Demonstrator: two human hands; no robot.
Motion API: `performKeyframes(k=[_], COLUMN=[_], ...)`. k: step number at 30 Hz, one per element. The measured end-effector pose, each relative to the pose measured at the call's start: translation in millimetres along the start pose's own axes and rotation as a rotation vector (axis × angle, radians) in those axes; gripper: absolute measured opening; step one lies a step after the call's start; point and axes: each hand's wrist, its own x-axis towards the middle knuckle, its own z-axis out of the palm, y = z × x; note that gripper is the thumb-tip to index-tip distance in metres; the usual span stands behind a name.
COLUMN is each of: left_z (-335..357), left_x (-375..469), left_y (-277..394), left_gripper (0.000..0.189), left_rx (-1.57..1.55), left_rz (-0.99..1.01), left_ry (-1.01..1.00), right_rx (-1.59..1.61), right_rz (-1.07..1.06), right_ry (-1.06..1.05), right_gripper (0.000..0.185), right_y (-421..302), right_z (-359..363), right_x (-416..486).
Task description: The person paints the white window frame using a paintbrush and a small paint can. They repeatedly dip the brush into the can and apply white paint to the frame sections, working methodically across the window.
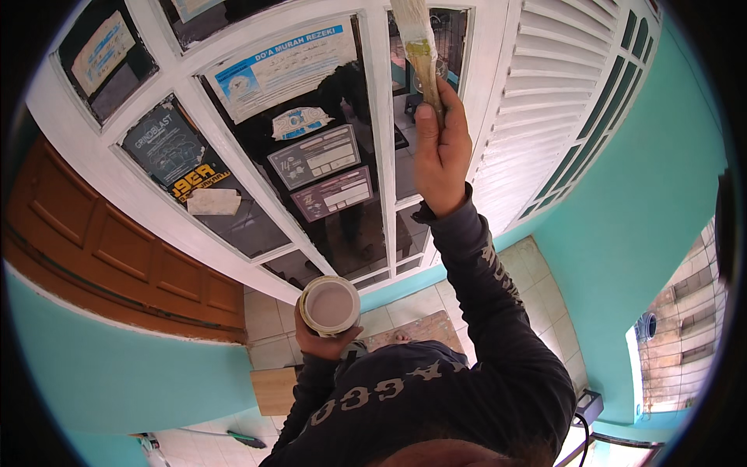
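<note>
My right hand (444, 146) is raised at the upper right, its fingers closed on the wooden handle of a paintbrush (421, 52). The bristles are coated in white and reach the top edge of the picture, over or in front of the white window frame (373, 117); whether they touch it I cannot tell. Low in the middle, my left hand (327, 344) holds an open paint can (330, 306) from below and the side. Pale paint shows inside the can. Several stickers and a torn paper (286, 70) are on the dark glass panes.
White louvred shutters (548, 87) stand right of the window, beside a turquoise wall (630, 175). An orange-brown panelled door (111, 233) is at the left. Below lie a stained board (414, 333) on floor tiles, a wooden piece (273, 391) and a green-headed brush or broom (246, 439).
</note>
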Motion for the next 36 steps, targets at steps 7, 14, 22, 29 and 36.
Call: performKeyframes(k=[7,14,22,29,36], left_z=[-1.7,0.6,5.6,7.9,10.8], left_x=[0.5,4.4,11.4,15.0,19.2], left_y=[-2.4,-10.6,-9.6,-7.0,-9.4], left_gripper=[0.113,0.111,0.113,0.112,0.112], left_rx=[0.021,0.028,-0.022,-0.049,-0.062], left_rz=[-0.013,0.007,-0.023,-0.035,-0.055], left_ry=[0.023,0.02,-0.025,-0.019,-0.044], right_rx=[-0.249,-0.303,-0.335,-0.324,-0.38], right_rz=[-0.211,-0.266,-0.199,-0.257,-0.237], right_ry=[0.028,0.046,-0.015,0.029,0.011], right_gripper=[0.045,0.05,0.053,0.053,0.048], right_y=[4.3,16.8,18.4,-5.7,-3.4], right_z=[18.9,30.7,25.7,13.7,21.5], right_x=[4.2,8.8,-6.1,-8.3,14.0])
